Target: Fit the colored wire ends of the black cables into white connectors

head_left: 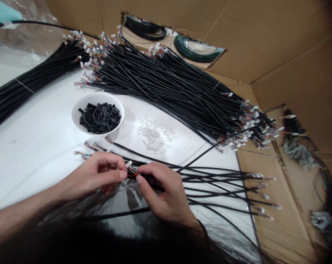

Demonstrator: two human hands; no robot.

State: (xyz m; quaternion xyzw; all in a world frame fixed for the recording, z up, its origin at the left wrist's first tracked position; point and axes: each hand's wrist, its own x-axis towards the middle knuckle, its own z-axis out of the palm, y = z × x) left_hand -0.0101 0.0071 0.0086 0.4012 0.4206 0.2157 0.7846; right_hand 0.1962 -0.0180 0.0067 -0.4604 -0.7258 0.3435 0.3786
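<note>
Well, the left hand [97, 176] and right hand [163, 192] pinch a black cable end [132, 171] above the white table [30, 146]

Head view: both grips are closed on it, around coloured wires and a small white connector; farther off lie a white bowl [77, 123] of black sleeves [99, 118], loose white connectors [154, 135], and a large cable bundle [166, 88] against a cardboard box [292, 55]
</note>
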